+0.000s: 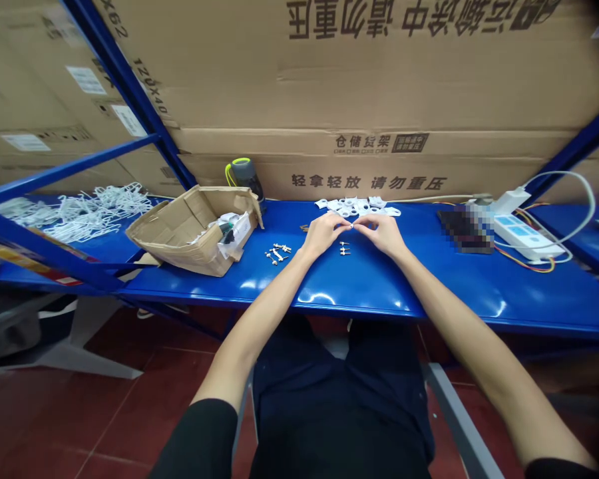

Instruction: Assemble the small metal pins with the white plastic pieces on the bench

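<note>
Over the blue shelf, the fingertips of my left hand (325, 233) and my right hand (382, 233) nearly meet. Both hands are closed in a pinch around a tiny white piece (351, 225), too small to name. Just below them lie a few small metal pins (345, 251) in a short column. Left of my left hand is a loose group of similar small metal pieces (278, 253). Behind my fingers, white plastic ring-shaped parts (359, 205) are spread in a pile.
An open cardboard box (180, 247) holding small bags stands at left, with a dark bottle (247, 174) behind it. At right are a power strip (526, 237), cables and a dark flat object (464, 230). White wire-like pieces (94, 209) cover the neighbouring shelf. Blue frame posts (134, 93) flank the workspace.
</note>
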A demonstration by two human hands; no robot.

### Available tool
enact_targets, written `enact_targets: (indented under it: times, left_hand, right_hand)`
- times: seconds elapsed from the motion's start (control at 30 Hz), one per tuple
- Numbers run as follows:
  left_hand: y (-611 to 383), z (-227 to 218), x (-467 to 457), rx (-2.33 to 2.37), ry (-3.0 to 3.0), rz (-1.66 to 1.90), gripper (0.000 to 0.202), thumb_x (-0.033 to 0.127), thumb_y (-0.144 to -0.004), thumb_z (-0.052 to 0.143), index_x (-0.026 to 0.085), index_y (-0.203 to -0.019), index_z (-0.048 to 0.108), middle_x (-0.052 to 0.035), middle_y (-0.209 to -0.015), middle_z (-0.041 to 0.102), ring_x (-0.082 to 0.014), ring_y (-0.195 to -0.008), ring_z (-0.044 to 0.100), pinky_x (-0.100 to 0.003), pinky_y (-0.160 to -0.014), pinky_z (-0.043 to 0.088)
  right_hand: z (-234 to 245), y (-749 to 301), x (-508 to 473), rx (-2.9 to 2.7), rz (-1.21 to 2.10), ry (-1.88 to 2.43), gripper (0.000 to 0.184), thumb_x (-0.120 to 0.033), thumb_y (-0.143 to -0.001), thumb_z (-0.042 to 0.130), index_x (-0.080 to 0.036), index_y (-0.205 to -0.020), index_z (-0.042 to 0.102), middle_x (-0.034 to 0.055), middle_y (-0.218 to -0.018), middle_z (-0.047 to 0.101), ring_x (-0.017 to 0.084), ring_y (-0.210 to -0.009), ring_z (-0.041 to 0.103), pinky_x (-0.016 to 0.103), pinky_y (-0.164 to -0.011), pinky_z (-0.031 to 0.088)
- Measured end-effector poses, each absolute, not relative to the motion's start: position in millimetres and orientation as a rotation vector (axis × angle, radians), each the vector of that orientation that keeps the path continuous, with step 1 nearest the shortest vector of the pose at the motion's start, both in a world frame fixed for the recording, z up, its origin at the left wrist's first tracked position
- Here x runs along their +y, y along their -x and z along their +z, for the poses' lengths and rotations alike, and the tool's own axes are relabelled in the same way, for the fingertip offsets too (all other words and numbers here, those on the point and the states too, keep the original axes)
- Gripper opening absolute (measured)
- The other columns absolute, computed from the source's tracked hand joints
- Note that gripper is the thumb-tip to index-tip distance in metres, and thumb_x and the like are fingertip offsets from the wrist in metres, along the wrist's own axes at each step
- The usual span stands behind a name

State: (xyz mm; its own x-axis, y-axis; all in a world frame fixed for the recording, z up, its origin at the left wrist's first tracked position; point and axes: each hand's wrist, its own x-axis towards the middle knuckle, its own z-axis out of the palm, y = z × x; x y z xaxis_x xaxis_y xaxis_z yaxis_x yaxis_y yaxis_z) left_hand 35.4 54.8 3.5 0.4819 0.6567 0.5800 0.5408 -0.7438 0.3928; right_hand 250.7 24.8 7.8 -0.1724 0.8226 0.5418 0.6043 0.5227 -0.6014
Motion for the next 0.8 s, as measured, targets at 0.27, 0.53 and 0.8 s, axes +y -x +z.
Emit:
enact_targets:
  times: [0.27, 0.53, 0.8]
  left_hand:
    - [-32, 7, 56, 1.206, -2.672, 0.8, 0.024, 0.023, -0.101, 0.07, 0.025, -0.123, 0.079, -0.0038, -0.116, 0.082, -0.025, -0.115, 0.07, -0.035, -0.099, 0.053]
    - [-32, 4, 56, 1.367, -2.659, 0.723, 0.036, 0.013, -0.102, 0.054, 0.023, -0.126, 0.077, -0.004, -0.129, 0.078, -0.0263, -0.122, 0.067, -0.04, -0.106, 0.051]
    - [-34, 5, 55, 1.388, -2.636, 0.719, 0.035, 0.014, -0.1, 0.056, 0.024, -0.125, 0.077, -0.0044, -0.133, 0.076, -0.0267, -0.125, 0.065, -0.04, -0.108, 0.05]
  right_hand:
    - [0, -255, 31, -2.0, 0.234, 1.32, 0.016, -0.036, -0.092, 0.072, -0.024, -0.089, 0.083, 0.0056, -0.093, 0.082, 0.028, -0.089, 0.072, 0.042, -0.087, 0.055]
    - [-10, -247, 33, -2.158, 0.259, 1.201, 0.014, -0.031, -0.092, 0.072, -0.025, -0.088, 0.084, 0.0062, -0.109, 0.082, 0.029, -0.105, 0.074, 0.046, -0.103, 0.054]
    - [-13, -239, 34, -2.168, 0.26, 1.178, 0.012, -0.03, -0.091, 0.075, -0.025, -0.086, 0.085, 0.0072, -0.111, 0.082, 0.029, -0.108, 0.074, 0.047, -0.106, 0.054]
